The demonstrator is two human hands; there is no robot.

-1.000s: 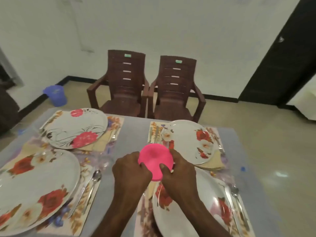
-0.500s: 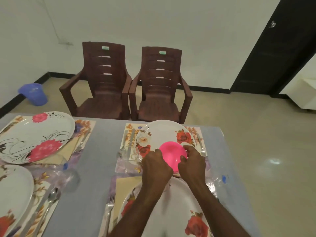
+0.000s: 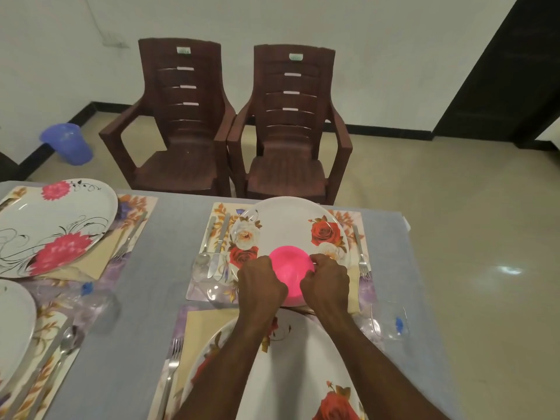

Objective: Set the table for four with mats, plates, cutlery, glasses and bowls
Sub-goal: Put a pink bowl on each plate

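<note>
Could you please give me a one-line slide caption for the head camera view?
Both hands, left hand and right hand, hold a pink bowl over the far rose plate.

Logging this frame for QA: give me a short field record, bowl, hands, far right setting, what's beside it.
bowl: pink bowl, held over the near edge of the far right plate
left hand: grips the bowl's left side
right hand: grips the bowl's right side
mat: floral mat under that plate
cutlery: spoon and knife to the plate's left, fork to its right
bowls placed: none seen on the other plates
</note>
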